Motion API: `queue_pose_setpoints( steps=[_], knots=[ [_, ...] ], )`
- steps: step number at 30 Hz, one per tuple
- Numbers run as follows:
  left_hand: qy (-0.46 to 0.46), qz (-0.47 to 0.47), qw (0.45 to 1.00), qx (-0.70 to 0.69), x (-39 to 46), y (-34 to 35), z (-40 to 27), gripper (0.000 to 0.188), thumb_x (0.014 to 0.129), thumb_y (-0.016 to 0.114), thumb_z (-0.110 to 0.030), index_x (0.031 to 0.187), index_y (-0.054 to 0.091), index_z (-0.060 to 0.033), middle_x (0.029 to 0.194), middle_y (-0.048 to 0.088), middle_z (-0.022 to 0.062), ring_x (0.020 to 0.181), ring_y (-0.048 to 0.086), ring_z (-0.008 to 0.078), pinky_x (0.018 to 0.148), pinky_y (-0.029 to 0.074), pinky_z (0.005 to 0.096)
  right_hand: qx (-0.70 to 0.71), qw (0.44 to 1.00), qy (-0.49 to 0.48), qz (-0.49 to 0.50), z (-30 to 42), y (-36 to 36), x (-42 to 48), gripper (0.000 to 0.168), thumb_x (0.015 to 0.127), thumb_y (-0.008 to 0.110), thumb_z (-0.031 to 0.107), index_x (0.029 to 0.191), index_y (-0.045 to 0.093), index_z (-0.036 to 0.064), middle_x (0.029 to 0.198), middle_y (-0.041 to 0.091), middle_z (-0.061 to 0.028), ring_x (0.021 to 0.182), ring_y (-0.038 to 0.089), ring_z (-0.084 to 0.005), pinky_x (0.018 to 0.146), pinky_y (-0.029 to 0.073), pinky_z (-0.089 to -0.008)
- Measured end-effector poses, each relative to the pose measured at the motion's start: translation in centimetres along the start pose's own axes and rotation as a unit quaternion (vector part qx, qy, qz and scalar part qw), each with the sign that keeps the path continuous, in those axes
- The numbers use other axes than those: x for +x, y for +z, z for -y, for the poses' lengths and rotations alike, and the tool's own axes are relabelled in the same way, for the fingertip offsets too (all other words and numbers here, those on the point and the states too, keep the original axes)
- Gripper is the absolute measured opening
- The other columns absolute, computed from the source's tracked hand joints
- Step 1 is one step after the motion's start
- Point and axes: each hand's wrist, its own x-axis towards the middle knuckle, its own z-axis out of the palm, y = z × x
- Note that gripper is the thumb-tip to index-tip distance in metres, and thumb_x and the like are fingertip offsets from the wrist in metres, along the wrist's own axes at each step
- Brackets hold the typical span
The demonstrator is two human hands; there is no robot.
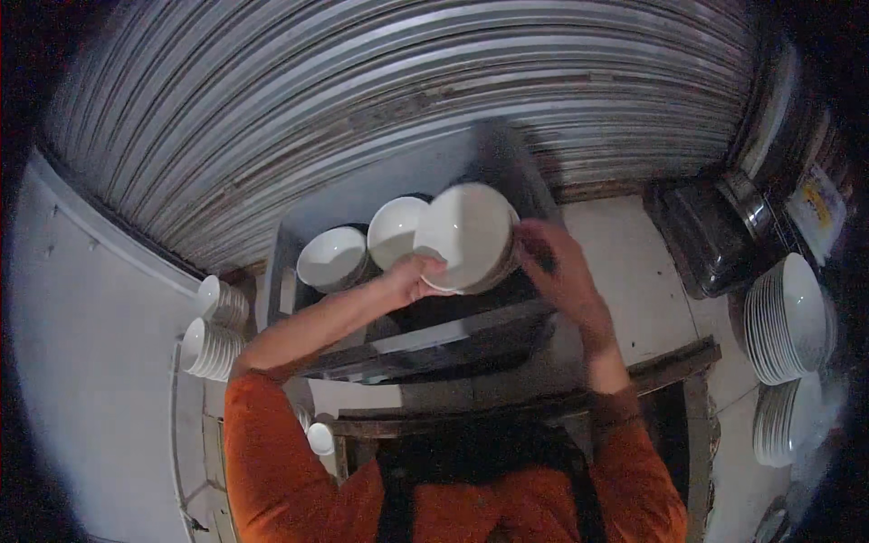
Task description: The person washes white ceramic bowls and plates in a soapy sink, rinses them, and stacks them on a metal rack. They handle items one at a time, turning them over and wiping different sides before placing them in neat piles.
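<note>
My left hand grips the near-left rim of a white bowl, its thumb inside the rim. The bowl is tilted over a grey plastic crate; dark layers along its right side may be more bowls under it. At that right side is my right hand, blurred, with its fingers curved. Whether it touches the bowl I cannot tell. Two more white bowls stand inside the crate, one in the middle partly hidden by the held one, and another at the left.
Behind the crate rises a ribbed metal shutter. Stacked small white bowls sit at the left. On the right are stacks of white dishes and a dark, shiny container. A small white cup lies near my left elbow.
</note>
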Motion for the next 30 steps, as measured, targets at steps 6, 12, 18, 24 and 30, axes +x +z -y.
queue_pose_setpoints(
  steps=[6,12,18,24,30],
  knots=[
    [0.049,-0.012,0.95,0.307,7.8,-2.8,6.3,0.019,0.072,0.043,-0.011,0.086,0.053,-0.001,0.087,0.053,0.0117,0.085,0.052,0.0225,0.07,0.041,0.033,-0.162,0.986,-0.022,-0.043,0.5,0.7,-0.1,0.029,0.07,0.055,0.017,0.095,0.048,0.006,0.094,0.051,-0.0133,0.085,0.051,-0.0286,0.073,0.04,-0.0349],
    [0.122,0.03,0.771,0.624,18.7,-11.5,15.4,0.023,0.074,0.039,-0.015,0.087,0.053,-0.0032,0.084,0.054,0.0145,0.077,0.053,0.0232,0.065,0.041,0.0325,-0.145,0.988,0.002,0.061,0.6,1.2,-0.1,0.025,0.069,0.054,0.019,0.091,0.05,0.007,0.088,0.054,-0.0107,0.082,0.052,-0.027,0.07,0.041,-0.0346],
    [0.181,0.066,0.742,0.643,16.6,-8.5,11.1,0.027,0.075,0.042,-0.021,0.094,0.05,-0.0036,0.084,0.054,0.0148,0.074,0.053,0.0241,0.063,0.042,0.0324,-0.17,0.984,0.003,0.053,0.7,0.9,0.0,0.026,0.069,0.054,0.024,0.089,0.051,0.007,0.086,0.054,-0.0106,0.079,0.053,-0.026,0.069,0.041,-0.034],
    [0.164,0.052,0.751,0.638,17.3,-7.8,10.5,0.028,0.076,0.042,-0.022,0.096,0.049,-0.0042,0.083,0.054,0.0135,0.074,0.053,0.023,0.063,0.042,0.0309,-0.145,0.987,0.033,0.066,0.7,1.2,-0.1,0.027,0.069,0.056,0.023,0.091,0.052,0.008,0.087,0.054,-0.0104,0.082,0.052,-0.0252,0.07,0.04,-0.0335],
    [0.143,0.06,0.761,0.63,17.5,-7.6,10.9,0.028,0.076,0.042,-0.023,0.098,0.048,-0.0047,0.082,0.054,0.0122,0.074,0.053,0.0219,0.062,0.042,0.0294,-0.156,0.985,0.035,0.066,1.0,1.3,-0.1,0.028,0.07,0.055,0.023,0.092,0.051,0.007,0.089,0.054,-0.0103,0.084,0.052,-0.0238,0.072,0.04,-0.0326]
  ],
)
